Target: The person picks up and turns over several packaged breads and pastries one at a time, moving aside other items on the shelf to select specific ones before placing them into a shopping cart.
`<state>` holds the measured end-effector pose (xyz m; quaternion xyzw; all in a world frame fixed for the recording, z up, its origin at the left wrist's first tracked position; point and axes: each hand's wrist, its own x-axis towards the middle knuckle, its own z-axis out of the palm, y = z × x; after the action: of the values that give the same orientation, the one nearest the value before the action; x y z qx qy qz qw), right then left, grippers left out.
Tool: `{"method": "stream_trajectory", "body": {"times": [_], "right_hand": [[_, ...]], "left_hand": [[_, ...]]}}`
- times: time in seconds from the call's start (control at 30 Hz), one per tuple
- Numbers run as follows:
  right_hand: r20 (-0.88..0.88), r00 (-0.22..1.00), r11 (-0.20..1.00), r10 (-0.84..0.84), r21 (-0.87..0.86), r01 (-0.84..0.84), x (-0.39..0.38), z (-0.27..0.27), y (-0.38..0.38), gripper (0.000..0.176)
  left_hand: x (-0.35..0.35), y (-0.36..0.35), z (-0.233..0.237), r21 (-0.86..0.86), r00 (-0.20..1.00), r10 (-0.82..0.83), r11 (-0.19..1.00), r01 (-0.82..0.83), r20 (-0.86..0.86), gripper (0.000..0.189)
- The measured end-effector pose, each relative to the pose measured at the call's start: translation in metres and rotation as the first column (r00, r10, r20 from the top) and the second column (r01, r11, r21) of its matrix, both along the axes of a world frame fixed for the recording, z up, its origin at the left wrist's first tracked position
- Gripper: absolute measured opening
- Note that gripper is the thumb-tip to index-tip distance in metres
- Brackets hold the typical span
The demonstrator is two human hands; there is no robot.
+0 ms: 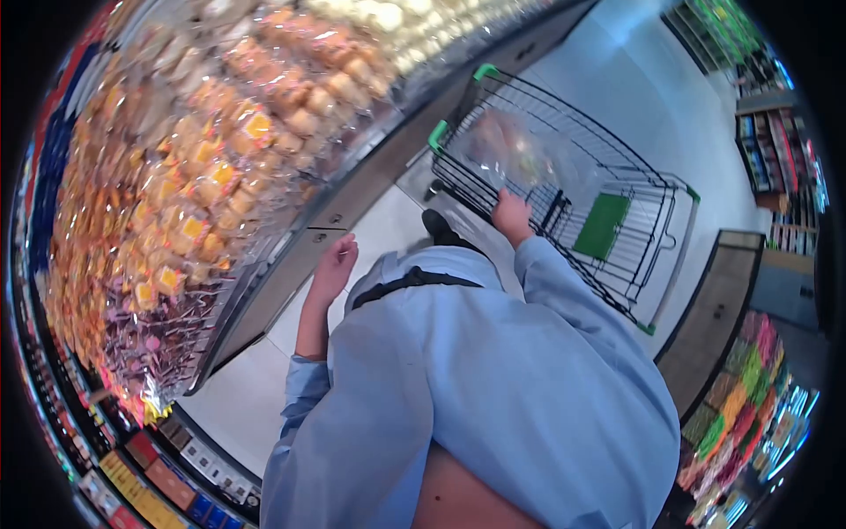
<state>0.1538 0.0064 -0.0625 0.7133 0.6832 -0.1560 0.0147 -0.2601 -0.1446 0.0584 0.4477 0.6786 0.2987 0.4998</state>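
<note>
My right hand [512, 218] is closed round the near rim of a black wire shopping cart [617, 159] with green corner pieces. Inside the cart lies a clear plastic bag [520, 159] with pale and reddish contents that are too blurred to name. A green panel [603, 227] is fixed to the wire at the cart's near end. Beside the display counter, my left hand [337, 264] hangs with loosely bent fingers and nothing seen in it. It is nearest to heaps of wrapped snacks [238, 176], apart from them.
The long counter [300, 251] of packaged goods runs along my left. Shelves with boxes [159, 476] stand at the lower left. On the right are a wooden-fronted stand [712, 313] and colourful packets [736, 406]. Pale floor tiles [238, 397] lie beneath my feet.
</note>
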Motion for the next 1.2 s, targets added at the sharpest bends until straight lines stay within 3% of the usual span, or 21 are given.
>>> {"method": "stream_trajectory", "body": {"times": [0.3, 0.43, 0.5, 0.6, 0.67, 0.73, 0.83, 0.93, 1.03, 1.13, 1.2], "right_hand": [[0.033, 0.997, 0.988, 0.070, 0.133, -0.073, 0.008, 0.013, 0.000, 0.042], [-0.035, 0.997, 0.998, 0.069, 0.005, -0.068, 0.019, 0.025, 0.010, 0.047], [-0.172, 0.983, 0.994, 0.069, -0.075, -0.083, 0.031, 0.025, 0.018, 0.046], [-0.315, 0.939, 0.975, 0.141, -0.121, -0.187, 0.056, 0.034, 0.032, 0.045], [-0.424, 0.882, 0.964, 0.206, -0.069, -0.258, 0.076, 0.023, 0.037, 0.045], [-0.442, 0.879, 0.955, 0.178, -0.136, -0.262, 0.091, 0.020, 0.041, 0.047], [-0.468, 0.869, 0.923, 0.159, -0.242, -0.299, 0.107, 0.009, 0.043, 0.046], [-0.506, 0.848, 0.904, 0.159, -0.271, -0.331, 0.109, 0.004, 0.047, 0.045], [-0.508, 0.855, 0.877, 0.109, -0.356, -0.324, 0.112, 0.015, 0.050, 0.048], [-0.554, 0.826, 0.864, 0.104, -0.361, -0.350, 0.114, 0.006, 0.053, 0.049], [-0.553, 0.830, 0.875, 0.074, -0.363, -0.320, 0.111, -0.003, 0.052, 0.050]], "left_hand": [[0.055, 0.059, 0.012, -0.083, 0.978, -0.207, 0.975, 0.205, -0.021, 0.043], [0.100, 0.108, 0.012, -0.123, 0.956, -0.290, 0.952, 0.282, -0.052, 0.047], [0.133, 0.137, 0.018, -0.173, 0.936, -0.341, 0.930, 0.323, -0.083, 0.053], [0.180, 0.176, 0.004, -0.076, 0.785, -0.515, 0.849, 0.523, -0.345, 0.058], [0.206, 0.206, -0.009, -0.120, 0.685, -0.602, 0.780, 0.614, -0.412, 0.066], [0.230, 0.228, -0.026, -0.165, 0.576, -0.634, 0.733, 0.659, -0.517, 0.069], [0.251, 0.248, -0.046, -0.348, 0.301, -0.678, 0.646, 0.679, -0.670, 0.080], [0.260, 0.250, -0.061, -0.464, 0.240, -0.739, 0.605, 0.647, -0.629, 0.083], [0.263, 0.239, -0.058, -0.451, 0.247, -0.720, 0.625, 0.637, -0.649, 0.084], [0.267, 0.237, -0.044, -0.421, 0.337, -0.713, 0.658, 0.624, -0.616, 0.084], [0.263, 0.232, -0.053, -0.380, 0.293, -0.677, 0.660, 0.648, -0.675, 0.080]]}}
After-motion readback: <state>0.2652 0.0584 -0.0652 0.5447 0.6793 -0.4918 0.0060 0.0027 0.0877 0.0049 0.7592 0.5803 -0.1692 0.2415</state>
